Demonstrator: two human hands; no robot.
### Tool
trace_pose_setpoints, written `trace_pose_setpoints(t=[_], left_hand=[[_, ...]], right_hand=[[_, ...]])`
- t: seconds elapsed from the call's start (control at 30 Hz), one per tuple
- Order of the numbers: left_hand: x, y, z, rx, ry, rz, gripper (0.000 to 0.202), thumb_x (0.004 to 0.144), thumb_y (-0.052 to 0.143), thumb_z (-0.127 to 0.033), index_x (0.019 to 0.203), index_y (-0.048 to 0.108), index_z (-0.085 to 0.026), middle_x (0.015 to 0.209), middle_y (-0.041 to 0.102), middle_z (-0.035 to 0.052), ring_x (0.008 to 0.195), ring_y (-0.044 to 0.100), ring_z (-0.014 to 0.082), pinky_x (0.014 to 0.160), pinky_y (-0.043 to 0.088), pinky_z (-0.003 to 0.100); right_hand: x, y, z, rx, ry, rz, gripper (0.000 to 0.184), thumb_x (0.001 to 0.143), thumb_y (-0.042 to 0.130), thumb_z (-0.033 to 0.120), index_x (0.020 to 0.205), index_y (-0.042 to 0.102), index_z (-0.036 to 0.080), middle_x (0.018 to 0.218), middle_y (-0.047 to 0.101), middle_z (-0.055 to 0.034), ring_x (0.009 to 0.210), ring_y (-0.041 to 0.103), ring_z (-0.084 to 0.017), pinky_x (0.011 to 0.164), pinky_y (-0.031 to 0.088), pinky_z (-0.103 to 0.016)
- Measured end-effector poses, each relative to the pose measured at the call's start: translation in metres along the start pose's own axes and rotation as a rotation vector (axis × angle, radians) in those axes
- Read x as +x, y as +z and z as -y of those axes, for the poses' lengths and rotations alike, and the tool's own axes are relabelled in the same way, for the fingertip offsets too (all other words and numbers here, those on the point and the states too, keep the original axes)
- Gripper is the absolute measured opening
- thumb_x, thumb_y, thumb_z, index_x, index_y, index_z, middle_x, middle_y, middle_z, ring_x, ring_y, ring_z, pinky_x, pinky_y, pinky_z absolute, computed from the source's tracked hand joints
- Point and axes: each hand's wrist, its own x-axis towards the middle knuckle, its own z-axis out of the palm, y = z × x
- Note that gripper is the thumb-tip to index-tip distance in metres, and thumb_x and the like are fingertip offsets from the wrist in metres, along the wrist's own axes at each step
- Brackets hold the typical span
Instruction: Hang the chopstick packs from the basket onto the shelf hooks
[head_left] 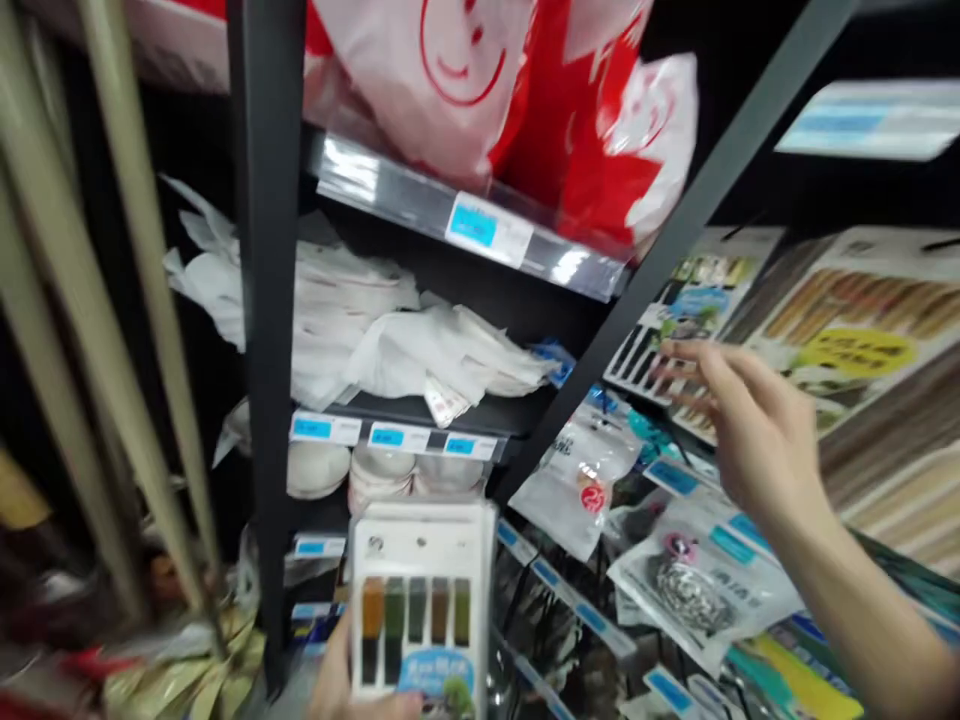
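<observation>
At the bottom of the head view, my left hand [336, 668] is closed around a stack of flat carded packs [422, 530]. The front card is white, with a row of coloured strips and a blue label. On the right, my right hand [757, 430] is raised with its fingers stretched out and apart. Its fingertips overlap the lower part of a similar hanging pack [701, 290]; whether they touch it I cannot tell. Beside that pack hangs a larger card of brown sticks [855, 320] with a yellow oval label.
Red and white bags [450, 70] fill the upper shelf. Below are white wrapped goods [427, 350] and stacked bowls [381, 468]. A dark upright post [266, 300] and long poles [142, 250] stand left. Clear packets [697, 580] hang below my right hand.
</observation>
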Motion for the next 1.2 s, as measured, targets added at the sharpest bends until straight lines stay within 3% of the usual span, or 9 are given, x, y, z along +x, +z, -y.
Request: trace_pose_setpoints(t=[0.07, 0.17, 0.3, 0.4, 0.5, 0.7, 0.93, 1.07, 1.2], left_hand=[[-0.010, 0.000, 0.007, -0.012, -0.056, -0.036, 0.103, 0.051, 0.097, -0.030, 0.139, 0.043, -0.024, 0.117, 0.070, 0.0091, 0.110, 0.064, 0.0355, 0.093, 0.054, 0.045], [-0.013, 0.016, 0.015, -0.065, -0.175, 0.042, 0.112, 0.048, 0.098, -0.024, 0.141, 0.035, -0.019, 0.116, 0.071, 0.0135, 0.108, 0.066, 0.0364, 0.091, 0.055, 0.044], [-0.009, 0.034, 0.024, -0.032, -0.290, 0.163, 0.093, 0.058, 0.094, -0.021, 0.136, 0.044, -0.019, 0.115, 0.072, 0.0130, 0.107, 0.068, 0.0338, 0.091, 0.054, 0.041], [0.001, 0.031, 0.034, -0.027, -0.363, 0.225, 0.076, 0.067, 0.089, -0.038, 0.132, 0.055, -0.020, 0.127, 0.068, 0.0104, 0.119, 0.061, 0.0338, 0.099, 0.050, 0.041], [0.011, 0.022, 0.049, -0.083, -0.443, 0.293, 0.065, 0.078, 0.072, -0.065, 0.124, 0.065, -0.020, 0.134, 0.064, 0.0072, 0.134, 0.049, 0.0335, 0.111, 0.040, 0.042], [0.011, 0.019, 0.085, -0.061, -0.378, 0.316, 0.053, 0.082, 0.078, -0.037, 0.131, 0.060, -0.026, 0.133, 0.064, 0.0034, 0.132, 0.050, 0.0297, 0.111, 0.037, 0.039], [-0.001, 0.019, 0.099, 0.055, -0.288, 0.303, 0.060, 0.085, 0.076, -0.039, 0.139, 0.054, -0.027, 0.143, 0.056, 0.0043, 0.133, 0.049, 0.0277, 0.110, 0.040, 0.036], [-0.002, 0.018, 0.106, 0.057, -0.357, 0.291, 0.066, 0.082, 0.078, -0.045, 0.141, 0.053, -0.028, 0.147, 0.052, 0.0053, 0.137, 0.044, 0.0280, 0.112, 0.038, 0.036], [0.009, 0.016, 0.114, -0.080, -0.438, 0.307, 0.067, 0.081, 0.078, -0.048, 0.139, 0.054, -0.028, 0.140, 0.058, 0.0067, 0.127, 0.055, 0.0284, 0.105, 0.044, 0.036]], right_hand=[[-0.085, -0.004, 0.004, -0.168, 0.009, 0.222, 0.031, 0.090, 0.054, 0.053, 0.086, 0.074, 0.030, 0.095, 0.072, -0.0098, 0.085, 0.065, -0.031, 0.074, 0.049, -0.046], [-0.187, 0.004, -0.006, -0.117, 0.246, 0.491, 0.033, 0.074, 0.074, 0.052, 0.098, 0.073, 0.031, 0.086, 0.070, -0.0075, 0.072, 0.065, -0.029, 0.063, 0.053, -0.041], [-0.251, 0.025, -0.033, -0.046, 0.504, 0.433, 0.058, 0.067, 0.084, 0.044, 0.116, 0.058, 0.027, 0.093, 0.070, -0.0058, 0.067, 0.064, -0.024, 0.054, 0.052, -0.034], [-0.270, 0.032, -0.048, 0.060, 0.646, 0.342, 0.064, 0.066, 0.086, 0.043, 0.118, 0.052, 0.027, 0.116, 0.067, -0.0103, 0.078, 0.068, -0.026, 0.057, 0.055, -0.033], [-0.288, 0.030, -0.062, 0.249, 0.799, 0.298, 0.055, 0.072, 0.083, 0.045, 0.116, 0.056, 0.025, 0.122, 0.066, -0.0113, 0.086, 0.069, -0.027, 0.063, 0.057, -0.033], [-0.329, 0.015, -0.089, 0.493, 0.943, 0.123, 0.047, 0.076, 0.080, 0.045, 0.114, 0.063, 0.024, 0.124, 0.068, -0.0111, 0.106, 0.066, -0.028, 0.087, 0.055, -0.038], [-0.347, 0.004, -0.082, 0.283, 0.932, 0.004, 0.044, 0.079, 0.075, 0.050, 0.116, 0.066, 0.027, 0.128, 0.066, -0.0089, 0.119, 0.059, -0.029, 0.094, 0.050, -0.037], [-0.348, 0.011, -0.068, 0.216, 0.899, -0.138, 0.043, 0.073, 0.082, 0.046, 0.106, 0.064, 0.025, 0.108, 0.071, -0.0055, 0.098, 0.066, -0.024, 0.081, 0.053, -0.032], [-0.353, 0.012, -0.065, 0.446, 1.004, -0.228, 0.051, 0.069, 0.085, 0.042, 0.111, 0.063, 0.026, 0.100, 0.074, -0.0053, 0.084, 0.070, -0.025, 0.074, 0.056, -0.034]])
